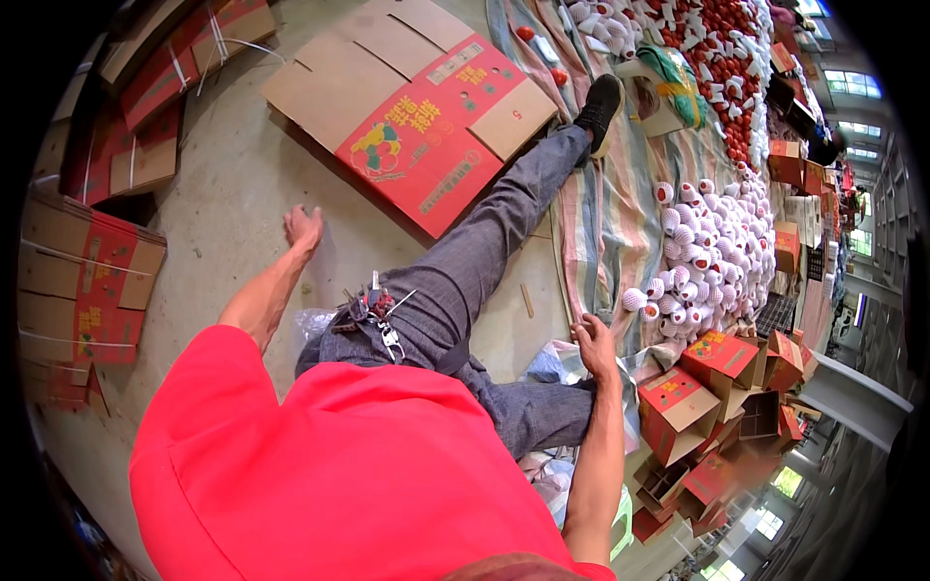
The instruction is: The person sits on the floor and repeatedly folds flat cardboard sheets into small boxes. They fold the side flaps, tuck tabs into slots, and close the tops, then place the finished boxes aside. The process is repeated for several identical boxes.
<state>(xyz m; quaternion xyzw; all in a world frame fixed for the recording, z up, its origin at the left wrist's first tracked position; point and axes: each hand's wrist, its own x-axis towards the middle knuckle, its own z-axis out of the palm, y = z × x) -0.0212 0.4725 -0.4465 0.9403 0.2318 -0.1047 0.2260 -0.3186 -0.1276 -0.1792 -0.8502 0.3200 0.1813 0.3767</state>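
Left hand (303, 229): fingers loosely parted, empty, above smooth grey concrete floor (223, 213). Nearest it, flattened carton stack (417, 145): brown and red cardboard, slotted flaps, lying ahead along the outstretched denim leg (475, 232). Right hand (596, 347): fingers half curled, seemingly empty; contact with striped woven sheet (593, 237) hard to judge. Beyond, round red produce (712, 254) heaped in ribbed white foam nets; boxy open cartons (673, 412) jumbled near. Far left, strapped carton bundles (92, 276).

Floor (223, 184) left of centre lies open around the left hand (304, 229), between bundles (108, 281) at far left and cardboard (426, 126) at top. A leg (470, 247) blocks mid-frame; right of centre, fruit (705, 247) and boxes (712, 387) bar the way beyond the right hand (594, 346).
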